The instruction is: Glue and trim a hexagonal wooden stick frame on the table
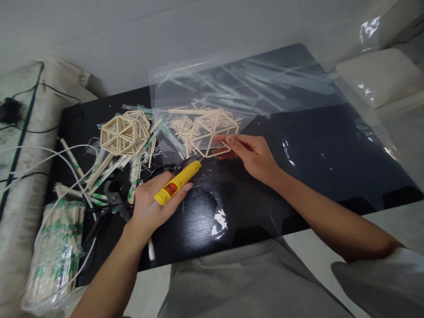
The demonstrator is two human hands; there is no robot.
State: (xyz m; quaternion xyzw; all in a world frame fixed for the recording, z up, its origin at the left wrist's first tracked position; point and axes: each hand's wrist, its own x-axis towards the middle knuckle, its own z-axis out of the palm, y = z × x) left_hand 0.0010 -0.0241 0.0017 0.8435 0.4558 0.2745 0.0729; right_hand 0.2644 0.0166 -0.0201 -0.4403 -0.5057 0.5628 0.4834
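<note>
My left hand [159, 198] is closed round a yellow hot glue gun [179, 182], whose nozzle points up and to the right. Its tip meets, or nearly meets, the lower corner of a hexagonal frame of thin wooden sticks [212, 132] with spokes running to its middle. On the frame's right side, my right hand [253, 152] pinches it between thumb and fingers. Loose cut sticks [182, 127] lie behind and left of the frame. Farther left stand finished-looking hexagonal stick frames [121, 134], joined or stacked together.
A clear plastic sheet [298, 88] covers much of the black table [195, 243]. Dark-handled cutters [114, 194] lie at left among wrapped chopsticks. A plastic bag of chopsticks [54, 251] sits at the near left corner. White and black cables [79, 176] loop along the left side.
</note>
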